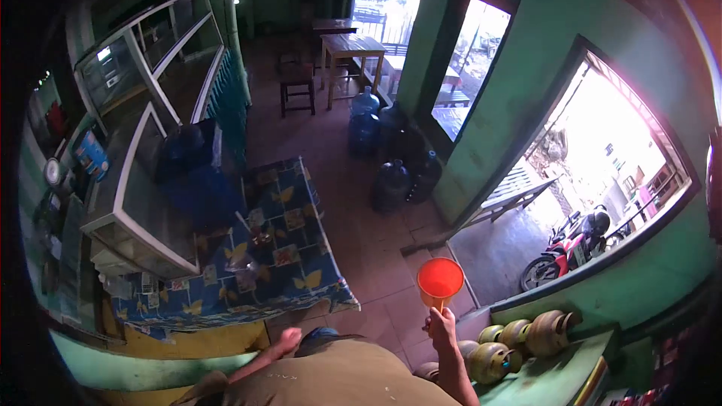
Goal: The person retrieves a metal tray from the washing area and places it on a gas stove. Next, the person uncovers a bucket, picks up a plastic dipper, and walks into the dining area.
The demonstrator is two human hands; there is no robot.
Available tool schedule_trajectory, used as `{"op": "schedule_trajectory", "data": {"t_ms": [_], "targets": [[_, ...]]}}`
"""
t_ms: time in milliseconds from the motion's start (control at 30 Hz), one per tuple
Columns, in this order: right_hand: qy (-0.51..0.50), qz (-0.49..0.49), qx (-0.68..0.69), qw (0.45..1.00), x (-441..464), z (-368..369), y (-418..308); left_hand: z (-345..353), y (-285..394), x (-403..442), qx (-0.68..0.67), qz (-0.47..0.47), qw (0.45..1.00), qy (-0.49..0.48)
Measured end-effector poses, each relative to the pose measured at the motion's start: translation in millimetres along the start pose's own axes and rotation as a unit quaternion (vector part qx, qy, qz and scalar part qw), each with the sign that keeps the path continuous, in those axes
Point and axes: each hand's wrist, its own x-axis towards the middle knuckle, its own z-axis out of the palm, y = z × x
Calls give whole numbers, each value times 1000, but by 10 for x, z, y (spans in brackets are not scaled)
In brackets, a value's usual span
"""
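An orange-red plastic dipper is held out in front of me, its round mouth turned up towards the camera. My right hand is wrapped around its handle. I cannot make out what, if anything, is inside the dipper. Low beside my body, my left hand has its fingers curled in, with nothing visible in them. Nearest to that hand is a table with a blue patterned tablecloth, but the two are apart.
A glass display case and a blue container stand on the left. Large water bottles are on the tiled floor ahead. Several gas cylinders line the right, below an opening showing a parked motorcycle. A wooden table stands farther back.
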Motion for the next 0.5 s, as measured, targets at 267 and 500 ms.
{"op": "schedule_trajectory", "data": {"t_ms": [267, 500], "targets": [[40, -2, -46, 998, 1190, -78, -591, 607, 2584, 1543, -155, -122, 978, -68], [-4, 78, 58, 995, 2497, -266, -843, 670, 2134, 2810, -89, -149, 981, -91]]}}
